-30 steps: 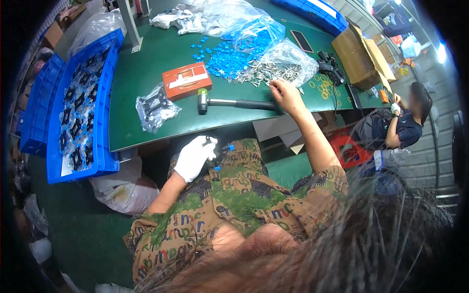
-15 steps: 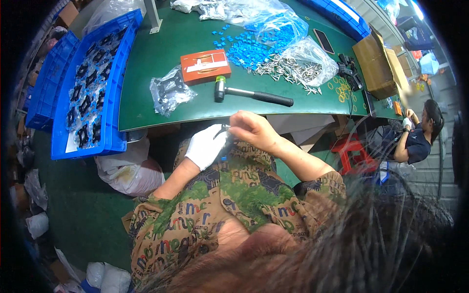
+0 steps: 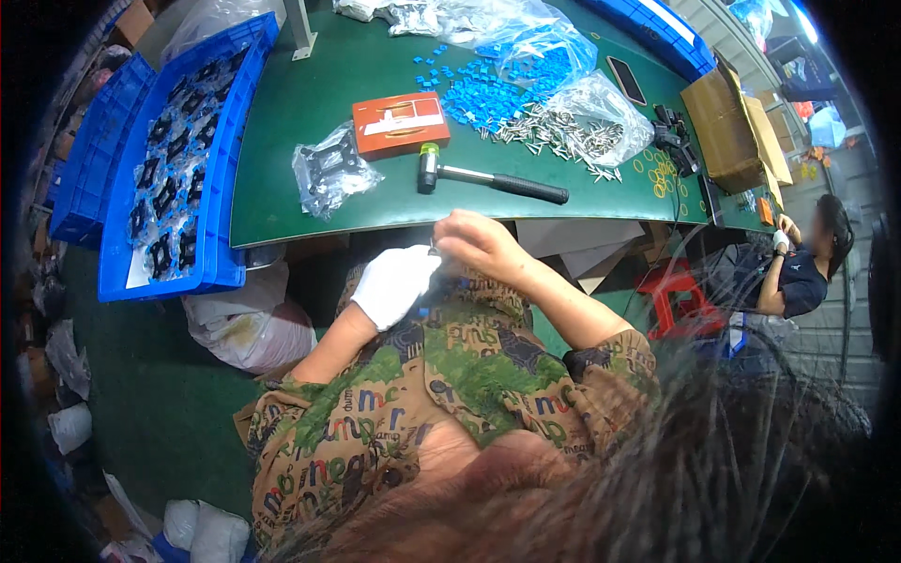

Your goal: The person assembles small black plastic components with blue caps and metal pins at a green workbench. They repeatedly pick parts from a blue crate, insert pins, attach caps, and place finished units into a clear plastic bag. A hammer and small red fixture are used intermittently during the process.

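Note:
In front of the table's near edge, over my lap, my two hands meet. My left hand (image 3: 392, 287), in a white glove, is closed around a small dark part (image 3: 437, 280), mostly hidden, with a bit of blue showing low down. My bare right hand (image 3: 481, 246) pinches with its fingertips at the top of that part. What those fingertips grip is too small to make out. Just beyond the hands, a hammer (image 3: 493, 180) with a black grip and a yellow-and-black head lies on the green table (image 3: 310, 103).
An orange box (image 3: 400, 127) and a bagged black part (image 3: 333, 174) lie left of the hammer. Behind are small blue pieces (image 3: 483, 98), metal pins (image 3: 563, 131) and a phone (image 3: 626, 81). A blue crate (image 3: 216, 178) stands left; a co-worker (image 3: 798, 267) sits right.
The view has shifted slightly. My right hand's fingertips have moved a little to the left, closer against my gloved hand, and the gloved hand has turned slightly over the dark part.

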Tool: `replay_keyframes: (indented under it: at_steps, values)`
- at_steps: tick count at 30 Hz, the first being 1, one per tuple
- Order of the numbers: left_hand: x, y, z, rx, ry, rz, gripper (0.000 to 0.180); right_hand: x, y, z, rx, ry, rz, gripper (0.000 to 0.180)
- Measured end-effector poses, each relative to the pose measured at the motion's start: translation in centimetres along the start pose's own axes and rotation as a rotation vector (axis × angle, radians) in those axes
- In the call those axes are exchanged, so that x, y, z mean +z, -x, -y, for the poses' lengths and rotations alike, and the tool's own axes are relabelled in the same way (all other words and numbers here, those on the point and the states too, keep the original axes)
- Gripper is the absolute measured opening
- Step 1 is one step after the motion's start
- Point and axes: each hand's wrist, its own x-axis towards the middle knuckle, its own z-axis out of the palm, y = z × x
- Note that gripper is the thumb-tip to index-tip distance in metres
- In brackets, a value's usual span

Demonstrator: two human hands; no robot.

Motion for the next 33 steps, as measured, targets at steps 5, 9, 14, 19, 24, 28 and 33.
replay_keyframes:
  at_steps: [5, 9, 14, 19, 24, 28, 33]
  values:
    - [-1.4, 1.2, -0.3, -0.17, 0.574, 0.205, 0.027, 0.2, 0.4, -0.1, -0.334, 0.372, 0.052, 0.027]
    - [-1.0, 1.3, 0.4, -0.034, 0.405, 0.193, 0.025, 0.6, 0.7, -0.4, -0.418, 0.438, 0.014, 0.028]
    - [-1.0, 1.0, 0.1, -0.087, 0.302, 0.21, 0.021, 1.6, 1.3, -1.2, -0.396, 0.48, -0.047, 0.029]
    - [-0.7, 0.1, 0.2, 0.214, -0.309, 0.227, 0.017, 3.3, 2.4, -2.6, -0.341, 0.502, -0.107, 0.031]
    - [1.0, 1.7, 1.9, 0.103, -0.12, 0.21, 0.018, 4.6, 3.6, -2.7, -0.293, 0.429, -0.113, 0.031]
    - [0.9, 2.0, 1.1, -0.121, 0.009, 0.284, 0.018, 3.9, 3.7, -2.4, -0.314, 0.421, -0.045, 0.031]
    - [1.7, 2.3, 3.1, -0.042, 0.078, 0.211, 0.019, -4.4, 0.3, -2.6, -0.303, 0.755, -0.124, 0.023]
